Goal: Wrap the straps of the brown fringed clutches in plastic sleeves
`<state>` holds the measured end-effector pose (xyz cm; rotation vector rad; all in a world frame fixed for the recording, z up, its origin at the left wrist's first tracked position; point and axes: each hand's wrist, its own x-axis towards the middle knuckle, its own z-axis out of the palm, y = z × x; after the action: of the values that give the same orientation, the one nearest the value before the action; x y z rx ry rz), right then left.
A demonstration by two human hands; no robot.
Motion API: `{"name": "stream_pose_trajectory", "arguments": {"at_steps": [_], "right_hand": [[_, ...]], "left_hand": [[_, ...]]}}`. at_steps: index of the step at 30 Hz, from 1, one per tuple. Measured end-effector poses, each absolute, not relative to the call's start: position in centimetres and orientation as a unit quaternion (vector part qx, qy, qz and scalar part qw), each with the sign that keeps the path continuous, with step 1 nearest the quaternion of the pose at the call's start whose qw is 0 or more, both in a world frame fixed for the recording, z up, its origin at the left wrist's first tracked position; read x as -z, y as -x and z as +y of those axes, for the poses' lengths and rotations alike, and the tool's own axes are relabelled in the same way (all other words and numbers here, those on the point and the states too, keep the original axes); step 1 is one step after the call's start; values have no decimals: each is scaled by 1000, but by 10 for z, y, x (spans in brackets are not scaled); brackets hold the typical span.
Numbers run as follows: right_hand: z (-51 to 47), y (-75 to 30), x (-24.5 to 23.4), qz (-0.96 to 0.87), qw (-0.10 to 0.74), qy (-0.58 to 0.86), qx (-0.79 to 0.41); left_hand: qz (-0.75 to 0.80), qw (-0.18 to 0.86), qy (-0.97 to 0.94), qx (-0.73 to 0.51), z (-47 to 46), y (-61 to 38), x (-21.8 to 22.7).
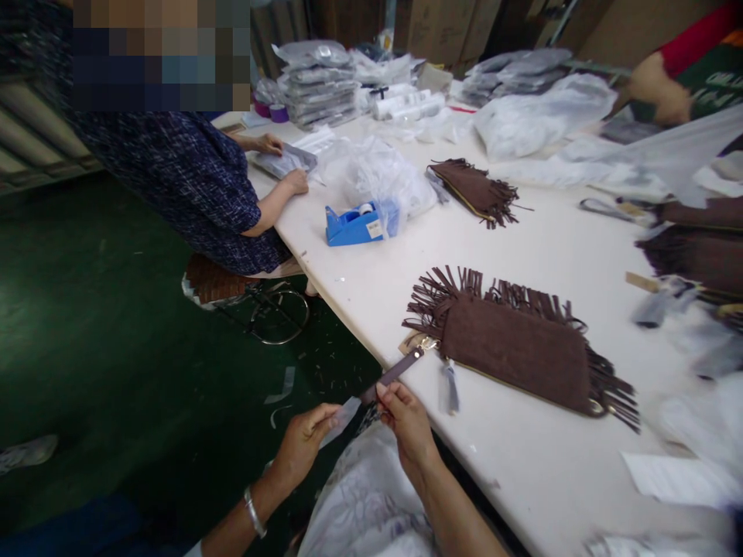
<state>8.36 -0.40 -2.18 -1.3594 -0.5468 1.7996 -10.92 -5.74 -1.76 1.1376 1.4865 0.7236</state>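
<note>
A brown fringed clutch bag (516, 348) lies flat on the white table, its gold zipper edge toward me. From its metal clasp a brown wrist strap (395, 371) runs out over the table's edge. My right hand (406, 414) pinches this strap near its free end. Between the thumb and fingers of my left hand (310, 437) is a whitish translucent plastic sleeve (344, 418), which meets the strap's end. Whether the strap's tip sits inside the sleeve I cannot tell. A small wrapped tassel (450, 385) hangs beside the clasp.
A blue tape dispenser (360, 224) stands near the table's left edge. Beyond it lies another fringed bag (476, 189). A co-worker's hands (293, 179) handle a grey packet at left. Stacked packets (319, 85) and a plastic bag heap (539, 116) fill the back.
</note>
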Motion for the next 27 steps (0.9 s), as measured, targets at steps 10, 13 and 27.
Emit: {"name": "stream_pose_trajectory", "arguments": {"at_steps": [10, 13, 27], "right_hand": [[-8, -93, 20, -299, 382, 549, -681], [-7, -99, 17, -312, 373, 556, -674], [-3, -102, 12, -279, 427, 546, -665]], "left_hand": [[624, 548, -436, -347, -48, 96, 23], [568, 647, -346, -372, -46, 88, 25], [599, 609, -418, -310, -44, 96, 33]]}}
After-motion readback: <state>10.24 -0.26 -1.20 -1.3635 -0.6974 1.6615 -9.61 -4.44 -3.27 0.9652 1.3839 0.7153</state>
